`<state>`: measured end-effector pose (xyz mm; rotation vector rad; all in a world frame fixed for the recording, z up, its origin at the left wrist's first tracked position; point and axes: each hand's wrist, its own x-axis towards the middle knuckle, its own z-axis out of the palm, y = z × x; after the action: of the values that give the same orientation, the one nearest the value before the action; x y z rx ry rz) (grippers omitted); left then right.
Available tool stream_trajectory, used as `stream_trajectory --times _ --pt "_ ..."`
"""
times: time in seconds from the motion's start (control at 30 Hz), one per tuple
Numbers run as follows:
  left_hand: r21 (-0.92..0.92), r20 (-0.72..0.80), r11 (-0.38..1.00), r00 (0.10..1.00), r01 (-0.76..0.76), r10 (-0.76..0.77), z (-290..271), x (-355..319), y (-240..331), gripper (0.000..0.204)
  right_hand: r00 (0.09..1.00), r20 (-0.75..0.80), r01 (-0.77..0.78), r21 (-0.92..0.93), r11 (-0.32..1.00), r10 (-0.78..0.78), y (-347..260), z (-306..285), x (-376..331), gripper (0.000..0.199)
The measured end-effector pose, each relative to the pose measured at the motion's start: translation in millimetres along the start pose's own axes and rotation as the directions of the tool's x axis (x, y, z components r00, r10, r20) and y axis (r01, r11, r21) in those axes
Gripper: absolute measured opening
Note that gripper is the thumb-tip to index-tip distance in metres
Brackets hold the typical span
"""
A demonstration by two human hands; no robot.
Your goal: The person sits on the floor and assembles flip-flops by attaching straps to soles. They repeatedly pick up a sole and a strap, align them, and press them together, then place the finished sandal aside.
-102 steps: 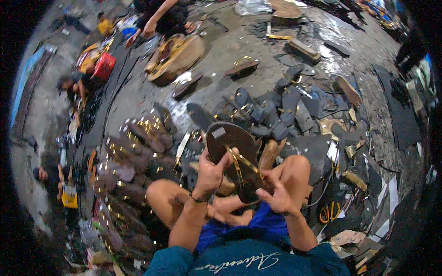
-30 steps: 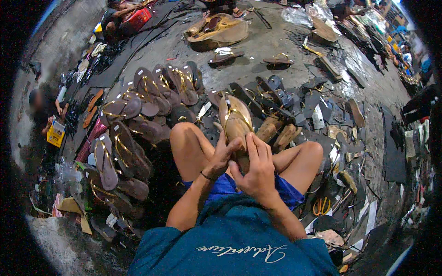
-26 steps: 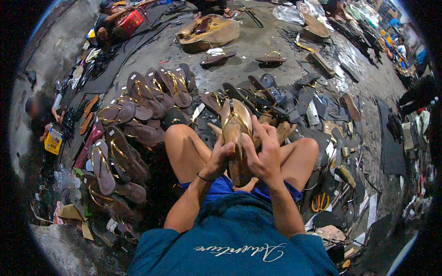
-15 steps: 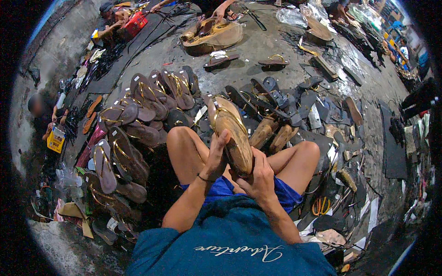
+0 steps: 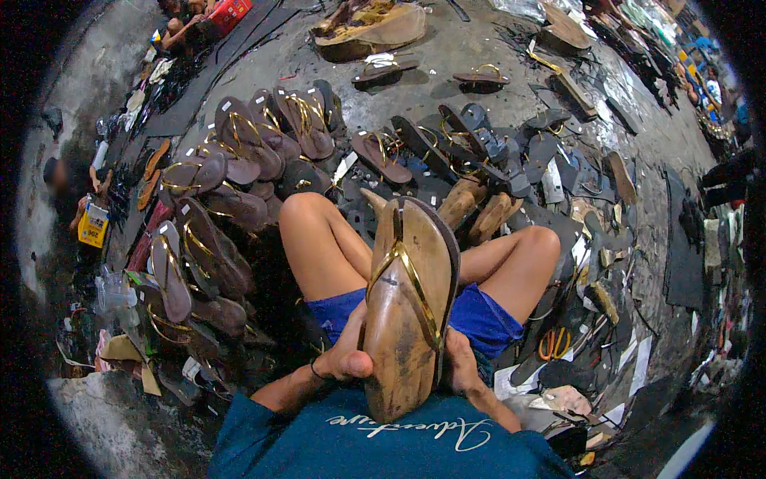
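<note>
Beyond the wooden last point(image 5: 395, 339) in both hands point(image 5: 348, 356) point(image 5: 460, 361), a red crate point(image 5: 230, 9), contents unclear

Grey floor point(image 5: 467, 49) — sandals point(image 5: 173, 275), wooden block point(image 5: 383, 38), scraps point(image 5: 563, 401)

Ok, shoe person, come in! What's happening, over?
Left hand gripping wooden last; right hand at its right edge, partly hidden. Gold strap across it. Sandals off left, out of the way.

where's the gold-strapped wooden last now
In the head view, the wooden last is low centre, in the left hand, the right hand at its right edge.
</note>
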<state>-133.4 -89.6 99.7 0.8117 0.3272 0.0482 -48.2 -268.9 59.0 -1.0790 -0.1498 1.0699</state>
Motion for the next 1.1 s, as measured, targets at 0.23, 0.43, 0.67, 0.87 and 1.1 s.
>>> stream_trajectory --times 0.23,0.43,0.67,0.87,1.1 --pt "-0.04 0.244 0.976 0.945 -0.215 0.218 -12.2 4.2 -2.8 0.13 0.951 0.209 -0.226 -0.033 0.974 0.228 -29.9 -6.6 -6.8 0.038" --pt "0.243 -0.083 0.92 0.938 -0.308 0.336 8.5 39.1 4.4 0.127 0.986 -0.091 0.108 -0.301 0.948 -0.141 -2.9 -21.6 45.9 0.048" --pt "0.512 -0.204 0.804 0.866 -0.302 0.456 15.1 63.0 12.6 0.122 0.843 0.272 0.467 -0.797 0.383 -0.463 -37.1 -1.0 37.7 0.097" --pt "0.816 0.062 0.52 0.933 -0.252 0.354 35.3 48.8 22.6 0.122 0.93 0.303 0.209 0.034 0.977 -0.209 -57.2 1.9 36.9 0.124" --pt "0.836 -0.022 0.548 0.997 -0.024 0.077 17.5 46.7 23.6 0.034 0.982 -0.037 0.162 0.672 0.723 -0.186 -50.2 10.8 0.6 0.097"
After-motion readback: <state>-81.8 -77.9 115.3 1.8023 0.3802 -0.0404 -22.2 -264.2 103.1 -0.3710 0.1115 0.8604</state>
